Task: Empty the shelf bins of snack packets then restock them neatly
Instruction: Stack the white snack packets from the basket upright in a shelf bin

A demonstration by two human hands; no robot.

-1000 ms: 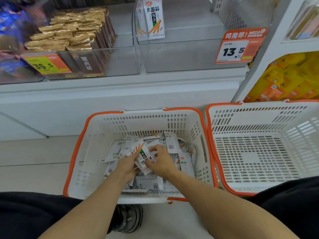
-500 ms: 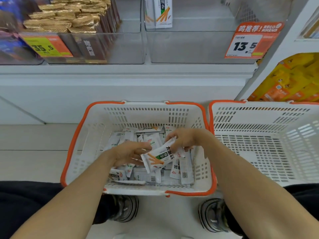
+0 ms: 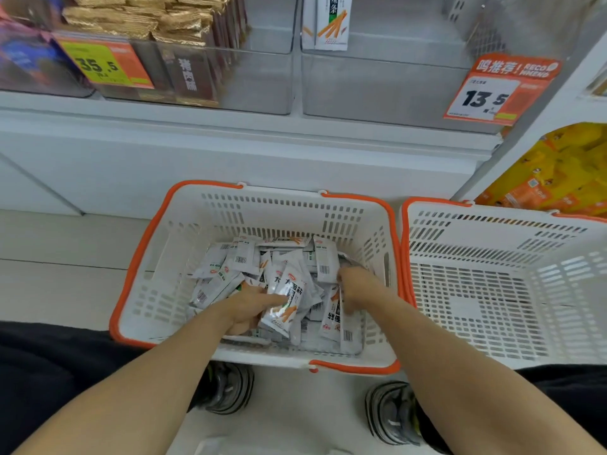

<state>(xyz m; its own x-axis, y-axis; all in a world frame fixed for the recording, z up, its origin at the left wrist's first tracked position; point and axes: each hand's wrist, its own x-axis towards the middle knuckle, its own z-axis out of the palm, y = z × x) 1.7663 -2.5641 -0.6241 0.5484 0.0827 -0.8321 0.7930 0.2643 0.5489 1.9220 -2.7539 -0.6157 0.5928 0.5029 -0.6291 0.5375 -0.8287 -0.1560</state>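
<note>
Several white snack packets lie in a heap inside the white basket with the orange rim on the floor in front of me. My left hand holds one upright packet near the heap's middle. My right hand reaches down into the packets at the basket's right side, its fingers buried among them. Above, a clear shelf bin holds a single white packet standing at its back left.
A second white basket with an orange rim stands to the right. On the left, a clear bin holds gold and brown packets. Price tags hang on the bin fronts. Yellow bags fill a lower right shelf. My shoes sit below the basket.
My right hand let go of the packet and moved to the basket's right side, into the heap. My left hand now holds that packet upright.
</note>
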